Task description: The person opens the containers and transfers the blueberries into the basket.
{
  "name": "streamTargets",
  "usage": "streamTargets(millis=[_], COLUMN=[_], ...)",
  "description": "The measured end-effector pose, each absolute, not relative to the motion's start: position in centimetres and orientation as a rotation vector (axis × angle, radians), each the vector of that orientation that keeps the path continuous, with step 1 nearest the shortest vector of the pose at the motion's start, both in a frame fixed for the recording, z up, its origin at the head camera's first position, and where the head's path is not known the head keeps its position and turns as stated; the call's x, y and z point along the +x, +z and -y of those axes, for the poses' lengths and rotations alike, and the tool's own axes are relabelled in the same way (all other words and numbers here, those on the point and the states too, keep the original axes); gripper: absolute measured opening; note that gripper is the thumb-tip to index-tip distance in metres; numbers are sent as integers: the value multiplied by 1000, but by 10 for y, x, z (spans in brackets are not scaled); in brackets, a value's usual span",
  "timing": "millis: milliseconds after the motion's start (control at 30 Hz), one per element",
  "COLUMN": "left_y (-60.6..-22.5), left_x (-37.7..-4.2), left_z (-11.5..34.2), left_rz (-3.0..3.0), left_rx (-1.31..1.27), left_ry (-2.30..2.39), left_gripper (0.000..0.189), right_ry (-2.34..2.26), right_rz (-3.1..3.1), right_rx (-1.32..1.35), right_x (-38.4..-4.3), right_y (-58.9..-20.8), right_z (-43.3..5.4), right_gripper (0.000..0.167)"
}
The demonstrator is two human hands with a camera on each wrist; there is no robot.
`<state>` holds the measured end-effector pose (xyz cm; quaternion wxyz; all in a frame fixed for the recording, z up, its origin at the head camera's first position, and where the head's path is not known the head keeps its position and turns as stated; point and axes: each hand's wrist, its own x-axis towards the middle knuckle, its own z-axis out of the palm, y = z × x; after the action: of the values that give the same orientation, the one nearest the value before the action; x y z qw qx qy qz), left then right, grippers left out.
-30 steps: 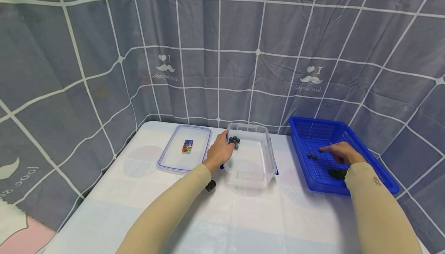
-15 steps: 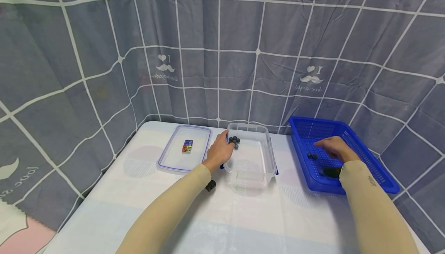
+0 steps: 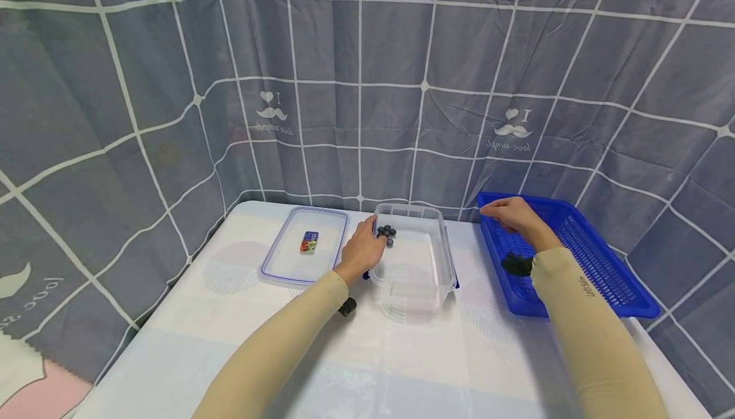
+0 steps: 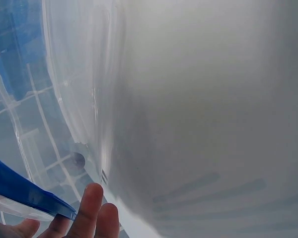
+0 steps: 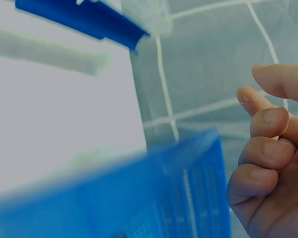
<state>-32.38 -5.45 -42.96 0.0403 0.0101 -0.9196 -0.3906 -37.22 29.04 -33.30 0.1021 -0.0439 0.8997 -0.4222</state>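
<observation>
Gripping the clear plastic box (image 3: 425,253) at nine o'clock, the left hand (image 3: 364,247) is flanking round dark-blue berries (image 3: 387,232) inside at ten, likely needing gentle pinches; the half-curled right hand (image 3: 518,216) is hiding any hold.

The head camera looks forward and down across the surface (image 3: 402,355) to the curtain (image 3: 390,36), from well back. The left wrist view sits close against the clear container (image 3: 416,259), its fingers (image 4: 89,208) low in frame. The right wrist view looks past its fingers (image 5: 267,151) over the blue basket (image 3: 597,253) (its nearest edge blurred). Each wrist view shares its vessel with the head view.
</observation>
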Motion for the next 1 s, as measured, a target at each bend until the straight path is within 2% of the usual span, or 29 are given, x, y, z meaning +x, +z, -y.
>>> streamTargets(millis=[200, 600, 867, 1000], left_y=[-427, -427, -428, -428], left_x=[-324, -321, -322, -323], left_z=[55, 55, 54, 53], left_rz=[2810, 2822, 2810, 2814], left_rx=[28, 31, 35, 49], left_ry=[-1190, -1223, -1196, -1188], left_gripper=[62, 62, 62, 63], right_ry=[-1327, -1405, -1456, -1460], right_rz=[-2607, -2463, -2407, -2389], right_rx=[-182, -196, -207, -192], right_x=[-377, -387, -390, -392], right_y=[-330, -346, -358, -365], right_z=[-262, -206, -175, -163], right_gripper=[45, 49, 39, 40])
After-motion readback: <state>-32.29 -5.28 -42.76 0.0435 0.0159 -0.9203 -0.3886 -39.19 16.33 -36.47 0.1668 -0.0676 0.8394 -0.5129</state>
